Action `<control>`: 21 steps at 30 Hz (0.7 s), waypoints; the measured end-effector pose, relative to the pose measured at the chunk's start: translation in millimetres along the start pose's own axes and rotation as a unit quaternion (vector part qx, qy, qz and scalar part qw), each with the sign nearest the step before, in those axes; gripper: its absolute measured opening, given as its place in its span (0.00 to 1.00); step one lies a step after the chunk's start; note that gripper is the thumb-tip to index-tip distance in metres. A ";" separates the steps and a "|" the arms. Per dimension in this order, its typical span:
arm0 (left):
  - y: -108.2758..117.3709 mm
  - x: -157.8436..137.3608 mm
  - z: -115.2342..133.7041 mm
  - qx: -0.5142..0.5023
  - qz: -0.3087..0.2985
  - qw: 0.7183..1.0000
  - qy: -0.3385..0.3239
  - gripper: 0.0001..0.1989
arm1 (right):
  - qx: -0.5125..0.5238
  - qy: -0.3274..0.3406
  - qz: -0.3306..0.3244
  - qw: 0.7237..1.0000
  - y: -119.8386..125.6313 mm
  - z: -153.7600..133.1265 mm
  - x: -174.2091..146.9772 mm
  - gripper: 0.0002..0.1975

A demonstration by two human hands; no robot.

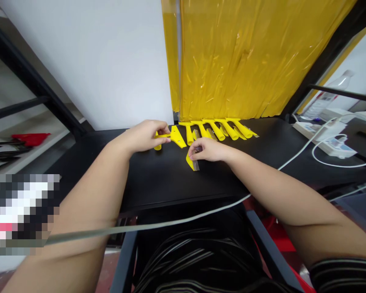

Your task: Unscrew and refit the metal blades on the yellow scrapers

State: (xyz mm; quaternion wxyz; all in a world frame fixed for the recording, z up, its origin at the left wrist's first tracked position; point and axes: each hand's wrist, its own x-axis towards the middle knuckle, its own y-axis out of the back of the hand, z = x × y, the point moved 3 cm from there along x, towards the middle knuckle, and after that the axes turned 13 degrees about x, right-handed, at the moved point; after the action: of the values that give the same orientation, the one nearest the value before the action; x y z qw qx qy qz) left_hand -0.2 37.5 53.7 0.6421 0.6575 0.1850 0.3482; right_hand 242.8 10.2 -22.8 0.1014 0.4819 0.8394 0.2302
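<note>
Across the middle runs the black tabletop (158, 179); behind it stand a white panel (110, 61) and, to its right, a panel wrapped in glossy yellow film (232, 61); a pale cable (201, 215) sweeps across the foreground, in front of the table edge; on the right there's a white power strip (315, 138) with a clear bottle (326, 97) beyond it; and here's the row of yellow scrapers (217, 131), lying side by side near the yellow film; now the hands, both over the table; the left hand (149, 134) has thumb and fingers pinched on a yellow scraper (176, 134), its flat, wide end pointing right, just beside the row; the right hand (209, 149), fingers curled and closed, grips a small yellow piece (189, 161) on the near side of the row; along that piece, a narrow translucent strip (196, 165)!
</note>
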 end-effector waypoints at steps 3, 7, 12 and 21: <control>-7.5 2.7 1.2 0.012 -0.014 1.000 -0.011 0.15 | -0.018 0.000 0.002 1.000 -4.2 0.9 0.7 0.06; -13.1 4.9 2.3 0.022 -0.015 0.999 -0.018 0.15 | -0.006 0.024 0.056 0.998 5.9 0.4 1.2 0.04; -14.0 6.6 12.2 0.021 0.035 0.999 -0.025 0.16 | 0.169 0.003 0.181 0.969 14.2 -6.4 -0.6 0.03; -24.6 10.9 25.3 0.031 0.077 0.996 -0.023 0.11 | 0.303 -0.022 0.146 0.942 -3.0 -14.9 -3.5 0.22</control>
State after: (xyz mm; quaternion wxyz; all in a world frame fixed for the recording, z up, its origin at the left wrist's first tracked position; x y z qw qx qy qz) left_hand 29.9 29.6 33.8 0.5968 0.6969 0.1298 0.3759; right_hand 236.5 1.7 -11.4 -0.0657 0.6118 0.7875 -0.0333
